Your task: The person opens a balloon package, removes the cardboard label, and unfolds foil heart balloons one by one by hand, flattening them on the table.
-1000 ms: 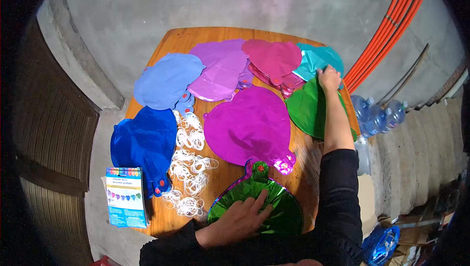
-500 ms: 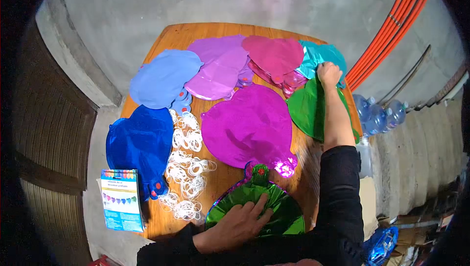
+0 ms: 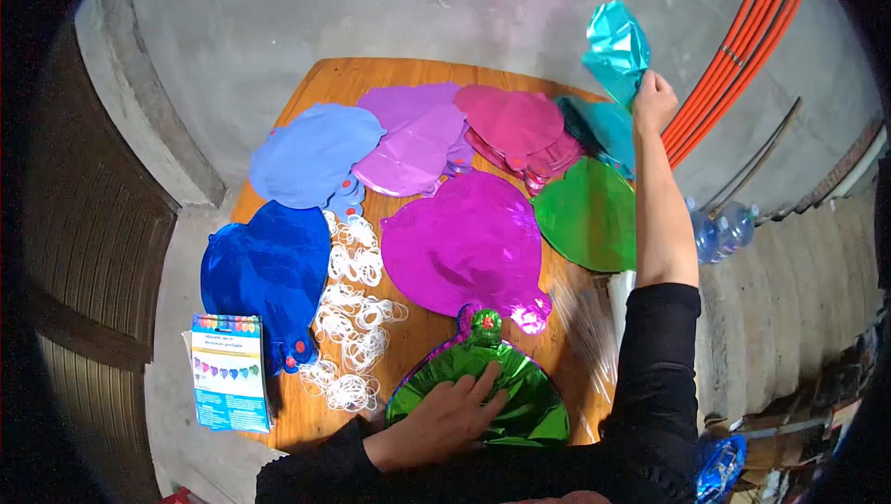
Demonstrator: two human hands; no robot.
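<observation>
My right hand (image 3: 655, 103) is closed on the end of a shiny teal foil balloon (image 3: 617, 45), flat and uninflated, lifted above the far right corner of the table. Below it lie more teal foil balloons (image 3: 601, 137), partly behind my right arm. My left hand (image 3: 447, 422) rests with fingers spread on a green foil balloon (image 3: 529, 393) at the near edge. That balloon's neck has a red dot, and magenta foil shows beneath it. Another green foil balloon (image 3: 585, 216) lies beside my right forearm.
Flat foil balloons lie around the wooden table (image 3: 320, 411): magenta (image 3: 464, 244), pink (image 3: 510, 123), purple (image 3: 408, 147), light blue (image 3: 316, 156) and dark blue (image 3: 264, 267). White string bundles (image 3: 357, 318) lie left of centre. Printed packaging (image 3: 227, 374) sits front left; thin clear sticks (image 3: 585, 337) lie right.
My right hand has lifted one teal balloon off its pile, moving up and slightly right. My left hand stays on the green balloon.
</observation>
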